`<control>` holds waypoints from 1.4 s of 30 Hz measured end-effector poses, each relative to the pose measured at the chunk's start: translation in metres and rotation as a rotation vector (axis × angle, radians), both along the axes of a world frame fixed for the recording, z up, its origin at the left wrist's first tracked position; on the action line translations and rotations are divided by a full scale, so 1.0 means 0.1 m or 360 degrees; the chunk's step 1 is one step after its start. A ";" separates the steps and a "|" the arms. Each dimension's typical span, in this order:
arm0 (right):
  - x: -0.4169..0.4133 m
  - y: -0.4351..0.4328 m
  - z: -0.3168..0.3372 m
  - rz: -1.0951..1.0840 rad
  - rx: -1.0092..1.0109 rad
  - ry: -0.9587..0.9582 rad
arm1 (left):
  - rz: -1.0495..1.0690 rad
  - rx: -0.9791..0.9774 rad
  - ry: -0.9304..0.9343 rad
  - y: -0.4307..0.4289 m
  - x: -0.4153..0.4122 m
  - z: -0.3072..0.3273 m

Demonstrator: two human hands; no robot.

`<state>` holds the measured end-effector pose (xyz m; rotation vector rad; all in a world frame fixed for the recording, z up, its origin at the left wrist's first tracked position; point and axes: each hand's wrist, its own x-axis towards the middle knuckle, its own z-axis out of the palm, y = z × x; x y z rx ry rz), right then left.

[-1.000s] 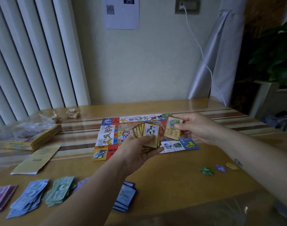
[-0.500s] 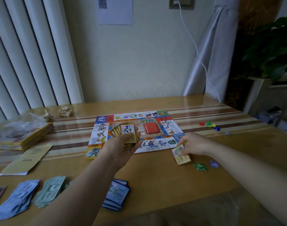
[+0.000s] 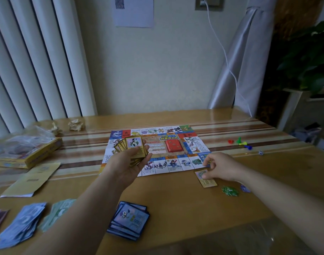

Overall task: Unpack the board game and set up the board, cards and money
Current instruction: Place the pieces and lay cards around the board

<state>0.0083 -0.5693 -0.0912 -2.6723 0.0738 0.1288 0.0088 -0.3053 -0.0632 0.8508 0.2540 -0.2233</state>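
A left hand (image 3: 129, 162) is raised over the near-left part of the colourful paper game board (image 3: 177, 164), which lies flat in the middle of the wooden counter (image 3: 176, 208). Its grip is closed round a fan of yellow-bordered picture cards (image 3: 134, 146), thumb laid across the front card and fingers curled behind. The right hand (image 3: 219, 167) is low beside the board's near-right corner, over a single yellow-bordered card (image 3: 208, 182) lying face up on the counter. The thumb tip touches the card's far end and the other fingers are loosely bent above it; whether this grip pinches the card cannot be told. A red card stack (image 3: 174, 145) sits at the board's centre. Nearer the camera lie a stack of blue-bordered cards (image 3: 129, 219) and, at the left edge, piles of blue paper money (image 3: 23, 223) and green paper money (image 3: 56, 213). A small heap of green tokens (image 3: 229, 190) lies just right of the single card.
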 end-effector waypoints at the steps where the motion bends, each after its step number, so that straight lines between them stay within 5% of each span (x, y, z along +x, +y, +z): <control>1: 0.01 0.01 0.02 -0.0006 -0.0105 -0.0033 | 0.0006 -0.0002 -0.0004 0.02 0.01 0.00; 4: 0.01 0.08 0.12 0.0018 -0.0113 -0.0133 | 0.0012 0.0001 -0.0010 0.06 0.03 0.01; 8: -0.08 0.34 0.36 0.0131 0.0423 -0.0241 | -0.0051 0.0032 -0.0015 0.08 0.00 0.00; 17: -0.29 1.03 0.17 0.0018 0.1563 0.0098 | -0.0588 0.0339 -0.0016 -0.06 -0.27 -0.07; 36: -0.36 1.32 0.02 -0.0027 0.1405 0.0137 | -0.0530 0.0736 -0.0027 0.39 -0.32 -0.17; 42: -0.39 1.41 -0.03 -0.0130 0.1680 0.0261 | -0.0463 0.0765 -0.0064 0.40 -0.34 -0.17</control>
